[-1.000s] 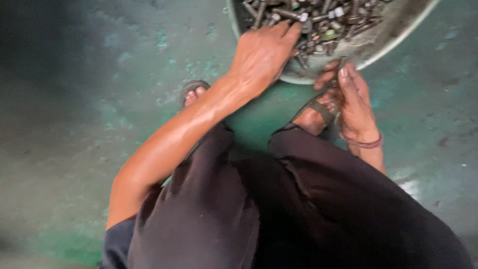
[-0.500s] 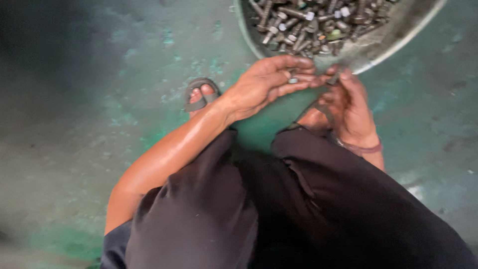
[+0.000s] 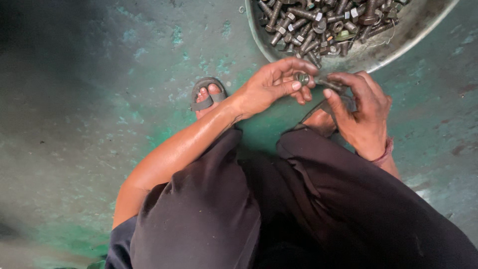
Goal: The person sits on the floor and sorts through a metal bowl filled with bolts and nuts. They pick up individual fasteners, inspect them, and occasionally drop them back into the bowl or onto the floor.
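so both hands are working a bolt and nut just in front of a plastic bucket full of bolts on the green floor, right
Not quite: it is no plastic bucket but a wide, shallow metal pan, as the head view shows. The rest holds: the left hand and right hand work a bolt and nut just in front of it, on the green floor.

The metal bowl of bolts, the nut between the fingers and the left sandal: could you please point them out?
metal bowl (image 3: 418, 37): head view, bare inner wall.
nut (image 3: 302, 78): head view, its top face.
left sandal (image 3: 204, 104): head view, strap over the toes.
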